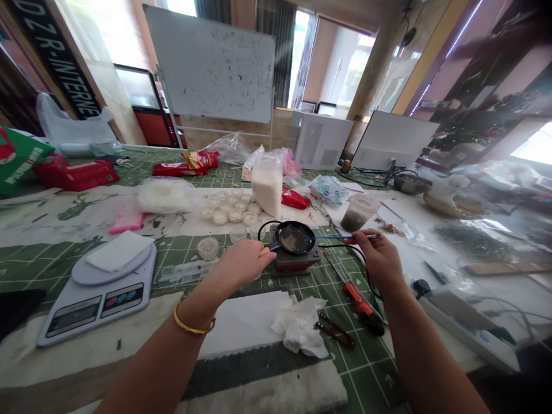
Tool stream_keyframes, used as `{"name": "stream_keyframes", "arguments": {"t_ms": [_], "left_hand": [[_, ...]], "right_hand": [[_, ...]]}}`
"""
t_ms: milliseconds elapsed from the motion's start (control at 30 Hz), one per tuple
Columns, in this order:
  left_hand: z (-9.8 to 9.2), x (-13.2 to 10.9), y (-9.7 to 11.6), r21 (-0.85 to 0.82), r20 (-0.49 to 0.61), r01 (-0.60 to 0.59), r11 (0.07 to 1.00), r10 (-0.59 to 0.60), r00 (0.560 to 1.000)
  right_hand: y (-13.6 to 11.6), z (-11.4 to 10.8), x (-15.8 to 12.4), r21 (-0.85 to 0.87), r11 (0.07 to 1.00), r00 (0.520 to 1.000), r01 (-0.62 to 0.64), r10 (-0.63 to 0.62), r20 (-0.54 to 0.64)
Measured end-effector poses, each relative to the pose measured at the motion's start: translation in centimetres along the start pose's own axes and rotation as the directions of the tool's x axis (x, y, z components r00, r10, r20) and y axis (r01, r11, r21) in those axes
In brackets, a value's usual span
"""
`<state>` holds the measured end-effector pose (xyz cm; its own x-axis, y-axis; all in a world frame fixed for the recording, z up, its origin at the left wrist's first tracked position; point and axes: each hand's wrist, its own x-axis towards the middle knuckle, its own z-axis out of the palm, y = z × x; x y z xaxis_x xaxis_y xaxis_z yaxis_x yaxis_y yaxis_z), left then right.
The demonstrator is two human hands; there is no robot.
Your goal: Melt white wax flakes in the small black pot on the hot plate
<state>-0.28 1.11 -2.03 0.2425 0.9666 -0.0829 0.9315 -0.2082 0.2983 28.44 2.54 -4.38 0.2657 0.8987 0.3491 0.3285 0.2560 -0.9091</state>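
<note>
My left hand [244,264] grips the handle of a small black frying pan [295,238]. The pan sits on a small electric hot plate [295,263] on the cutting mat. My right hand [375,257] holds a thin blue-shafted tool [334,237], and its far end reaches to the pan's rim. The tool's tip is hard to make out. A thin film of pale material coats the pan's bottom. A black cord [357,259] loops past my right wrist.
A green cutting mat [357,356] covers the table. A digital kitchen scale [97,293] stands to the left. Several small cups [228,210] and a bag of white granules [266,185] lie ahead. Red-handled pliers [362,307], snips [336,330] and crumpled tissue [299,328] lie near my right hand.
</note>
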Motion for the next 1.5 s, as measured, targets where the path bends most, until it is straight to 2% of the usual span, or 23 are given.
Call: {"name": "stream_keyframes", "arguments": {"t_ms": [167,233,300,367,433,500,567,633,700,767,833,900,967,1033,1100,1133,1200,1267,1300,1400,1433,1500], "left_hand": [[0.0,-0.1,0.0,-0.004,0.002,0.000,1.000,0.000,1.000],[0.0,-0.1,0.0,-0.003,0.006,0.011,1.000,-0.011,1.000],[-0.1,-0.1,0.1,-0.005,0.005,0.009,1.000,-0.009,1.000],[-0.1,-0.2,0.1,-0.007,-0.004,0.008,1.000,-0.008,1.000],[0.0,-0.2,0.1,-0.011,-0.006,0.013,1.000,-0.013,1.000],[0.0,-0.1,0.1,-0.018,-0.004,0.017,1.000,-0.017,1.000],[0.1,-0.1,0.0,-0.021,-0.007,0.014,1.000,-0.014,1.000],[0.2,-0.1,0.1,-0.021,-0.016,0.008,1.000,-0.008,1.000],[0.2,-0.1,0.1,-0.020,-0.015,0.013,1.000,-0.014,1.000],[0.1,-0.2,0.2,-0.018,-0.004,0.027,0.999,-0.027,1.000],[0.1,-0.2,0.3,-0.009,0.008,0.033,0.999,-0.033,0.999],[0.0,-0.2,0.3,0.001,0.008,0.032,1.000,-0.032,0.999],[0.0,-0.3,0.3,0.005,0.002,0.026,1.000,-0.026,1.000],[0.0,-0.3,0.2,0.004,0.000,0.013,1.000,-0.013,1.000],[0.0,-0.3,0.1,0.000,0.001,0.004,1.000,-0.004,1.000],[0.1,-0.3,0.1,-0.002,0.000,0.007,1.000,-0.007,1.000],[0.1,-0.2,0.1,-0.013,-0.003,0.016,1.000,-0.016,1.000],[0.1,-0.2,0.1,-0.030,-0.008,0.023,0.999,-0.023,1.000],[0.1,-0.2,0.0,-0.041,-0.009,0.024,0.999,-0.024,1.000],[0.0,-0.1,-0.1,-0.081,-0.007,0.031,0.996,-0.032,0.999],[-0.1,0.0,-0.2,-0.099,0.000,0.029,0.995,-0.029,1.000],[-0.2,0.1,-0.4,-0.143,0.022,0.019,0.990,-0.016,1.000]], "right_hand": [[-0.4,0.0,-0.5,0.108,0.994,1.000,0.021,-0.019,-0.022],[-0.6,0.2,-0.7,0.039,0.999,0.999,0.009,-0.007,-0.052],[-0.7,0.3,-1.0,-0.025,1.000,1.000,-0.015,0.014,-0.023],[-0.7,0.3,-1.3,0.028,1.000,1.000,-0.004,0.003,0.024],[-0.7,0.3,-1.7,0.091,0.996,1.000,0.025,-0.024,-0.011],[-0.5,0.3,-2.1,0.076,0.997,0.999,0.004,0.000,-0.052],[-0.3,0.4,-2.5,0.071,0.997,0.999,-0.038,0.038,-0.004],[0.0,0.5,-2.8,0.162,0.986,0.998,-0.046,0.038,0.054],[0.3,0.6,-3.0,0.207,0.978,1.000,-0.026,0.026,0.002],[0.6,0.7,-3.2,0.170,0.985,0.998,-0.036,0.043,-0.043],[0.9,0.8,-3.2,0.195,0.979,0.998,-0.059,0.060,-0.001],[1.2,0.9,-3.0,0.313,0.947,0.997,-0.077,0.067,0.045],[1.6,0.9,-2.6,0.360,0.928,0.995,-0.098,0.104,0.001],[1.9,0.8,-2.2,0.335,0.937,0.982,-0.098,0.146,-0.120],[2.1,0.8,-1.9,0.342,0.939,0.958,-0.026,0.122,-0.261],[2.1,0.8,-1.8,0.357,0.934,0.952,0.015,0.095,-0.290],[2.1,0.9,-1.7,0.367,0.930,0.978,0.012,0.066,-0.198],[2.1,1.1,-1.6,0.328,0.942,0.993,-0.066,0.095,-0.075],[2.1,1.1,-1.5,0.311,0.948,0.991,-0.075,0.107,-0.086],[2.3,1.1,-1.4,0.331,0.943,0.956,0.043,0.057,-0.288],[2.4,1.0,-1.3,0.344,0.938,0.961,0.050,0.049,-0.273],[2.6,0.7,-1.1,0.352,0.936,0.986,-0.032,0.088,-0.145]]}}
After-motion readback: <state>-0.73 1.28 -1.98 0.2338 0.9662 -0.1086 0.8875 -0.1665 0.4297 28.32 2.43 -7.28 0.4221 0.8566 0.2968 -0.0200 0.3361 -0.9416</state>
